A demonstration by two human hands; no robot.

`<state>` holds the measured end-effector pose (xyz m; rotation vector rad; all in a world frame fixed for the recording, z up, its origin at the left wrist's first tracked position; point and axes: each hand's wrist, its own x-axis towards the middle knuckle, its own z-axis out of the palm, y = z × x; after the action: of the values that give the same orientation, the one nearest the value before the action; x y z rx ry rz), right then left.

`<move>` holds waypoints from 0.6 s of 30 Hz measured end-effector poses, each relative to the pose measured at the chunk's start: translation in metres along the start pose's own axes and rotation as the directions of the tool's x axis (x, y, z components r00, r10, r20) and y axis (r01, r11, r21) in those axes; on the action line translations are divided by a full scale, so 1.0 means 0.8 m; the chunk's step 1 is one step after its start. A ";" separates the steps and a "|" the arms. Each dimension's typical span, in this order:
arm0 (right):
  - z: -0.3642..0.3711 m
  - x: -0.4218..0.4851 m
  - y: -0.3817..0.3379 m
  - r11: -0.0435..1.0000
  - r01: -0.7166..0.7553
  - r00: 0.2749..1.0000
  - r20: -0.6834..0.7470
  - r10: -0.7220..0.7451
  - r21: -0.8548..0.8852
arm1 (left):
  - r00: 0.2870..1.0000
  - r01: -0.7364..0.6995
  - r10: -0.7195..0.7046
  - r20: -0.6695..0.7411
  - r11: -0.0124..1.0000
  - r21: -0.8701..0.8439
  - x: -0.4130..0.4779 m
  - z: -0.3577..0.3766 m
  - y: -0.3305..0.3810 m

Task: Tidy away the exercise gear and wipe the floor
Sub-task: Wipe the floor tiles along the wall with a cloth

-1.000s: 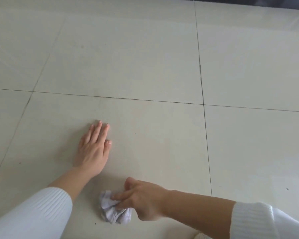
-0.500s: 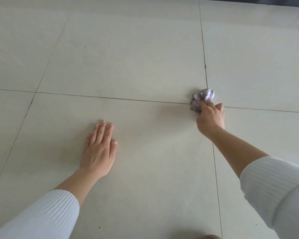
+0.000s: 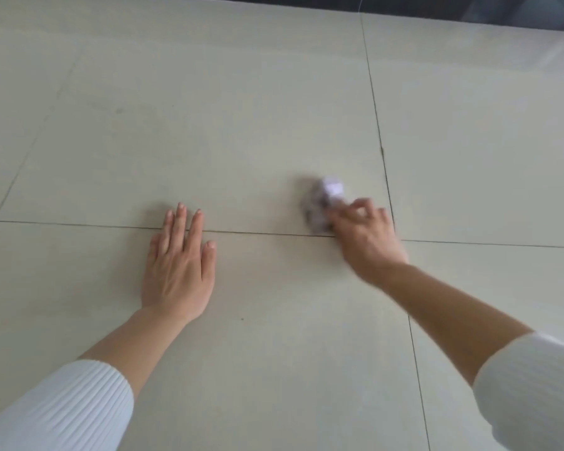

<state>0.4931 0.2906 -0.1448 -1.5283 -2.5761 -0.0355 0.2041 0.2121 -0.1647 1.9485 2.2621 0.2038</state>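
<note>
Tissue [image 3: 325, 203], crumpled and blurred, is gripped by the right hand [image 3: 368, 247] with curled fingers [image 3: 360, 206] on the tiled floor [image 3: 241, 109], right of the left hand [image 3: 176, 271] resting flat, fingers straight.

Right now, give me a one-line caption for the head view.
Right hand wipes the tiled floor with a crumpled wipe; left hand rests flat.

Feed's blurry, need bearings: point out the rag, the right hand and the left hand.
rag [image 3: 330, 189], head view, on its crumpled top
right hand [image 3: 368, 244], head view, on its back
left hand [image 3: 176, 271], head view, on its back
</note>
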 end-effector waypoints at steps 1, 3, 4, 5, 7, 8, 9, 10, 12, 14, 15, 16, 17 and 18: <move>-0.001 0.013 0.024 0.979 -0.201 0.979 0.020 0.202 -0.024 | 1.000 0.008 -0.008 -0.003 1.000 -0.004 0.007 0.002 0.000; -0.002 0.034 0.056 0.867 -0.498 0.866 0.033 0.499 -0.040 | 1.000 0.026 -0.027 -0.017 1.000 -0.017 0.022 0.005 -0.003; 0.001 0.046 0.064 0.817 -0.576 0.816 0.039 0.577 -0.039 | 0.999 0.035 -0.035 -0.023 0.999 -0.024 0.032 0.006 -0.005; 0.007 0.059 0.063 0.781 -0.624 0.780 0.036 0.625 -0.018 | 0.999 0.042 -0.043 -0.028 0.999 -0.032 0.042 0.007 -0.007; 0.021 0.082 0.041 0.771 -0.636 0.772 0.025 0.635 0.044 | 0.998 0.048 -0.050 -0.045 0.998 -0.044 0.065 0.008 -0.009; 0.031 0.088 0.024 0.811 -0.582 0.812 -0.009 0.583 0.060 | 0.997 0.051 -0.054 -0.061 0.997 -0.054 0.076 0.008 -0.008; 0.038 0.088 0.002 0.873 -0.480 0.873 -0.047 0.485 0.080 | 0.995 0.059 -0.064 -0.077 0.996 -0.067 0.088 0.007 -0.006; 0.040 0.085 -0.021 0.929 -0.351 0.930 -0.072 0.360 0.120 | 0.993 0.074 -0.081 -0.089 0.994 -0.081 0.101 0.007 -0.004; 0.033 0.073 -0.057 0.969 -0.048 0.994 -0.087 0.071 0.241 | 0.986 0.109 -0.122 -0.112 0.988 -0.113 0.129 0.007 0.000; 0.026 0.066 -0.068 0.925 0.231 0.973 -0.061 -0.223 0.302 | 0.974 0.156 -0.176 -0.146 0.978 -0.142 0.150 0.008 0.004; 0.024 0.069 -0.059 0.892 0.331 0.941 -0.039 -0.336 0.309 | 0.965 0.179 -0.203 -0.166 0.973 -0.146 0.156 0.009 0.004; 0.023 0.076 -0.044 0.870 0.399 0.911 -0.018 -0.411 0.289 | 0.957 0.198 -0.223 -0.184 0.970 -0.143 0.158 0.010 0.005; 0.024 0.086 -0.025 0.867 0.422 0.899 0.005 -0.439 0.264 | 0.952 0.211 -0.235 -0.194 0.968 -0.137 0.159 0.010 0.006; 0.026 0.096 -0.003 0.889 0.390 0.914 0.015 -0.405 0.241 | 0.950 0.221 -0.244 -0.196 0.966 -0.133 0.158 0.010 0.007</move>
<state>0.4524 0.3584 -0.1545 -0.9181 -2.7811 0.2674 0.1926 0.3382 -0.1747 1.6572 2.5285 0.5168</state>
